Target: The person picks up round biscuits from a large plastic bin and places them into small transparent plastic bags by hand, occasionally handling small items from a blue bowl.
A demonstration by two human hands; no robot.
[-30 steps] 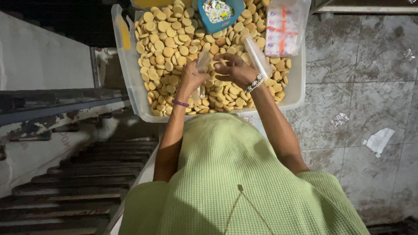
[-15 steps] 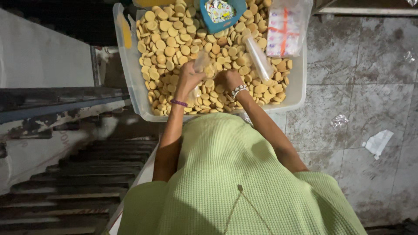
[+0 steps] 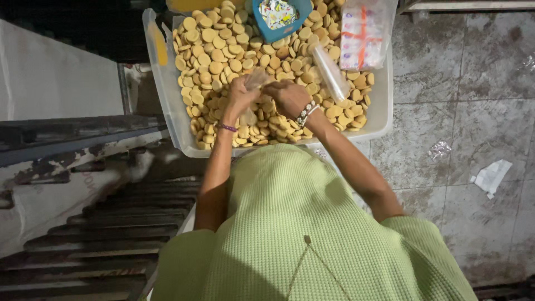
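Note:
A big white plastic tub (image 3: 167, 106) holds a heap of round tan biscuits (image 3: 214, 53). Over its near half my left hand (image 3: 241, 96) grips a small clear plastic bag (image 3: 257, 78) that holds some biscuits. My right hand (image 3: 290, 97), with a beaded bracelet on the wrist, is closed at the bag's mouth right beside the left hand. Both hands touch the bag. What the right fingers hold is hidden.
In the tub lie a blue scoop-like tray with shiny wrappers (image 3: 278, 17), a clear filled sleeve of biscuits (image 3: 330, 72) and a stack of printed bags (image 3: 363, 30). Grey tiled floor with paper scraps (image 3: 490, 177) is at right; dark slatted steps (image 3: 111, 228) at left.
My right hand has come down from the biscuit heap and moved left to meet my left hand at the bag. The left hand has stayed nearly in place.

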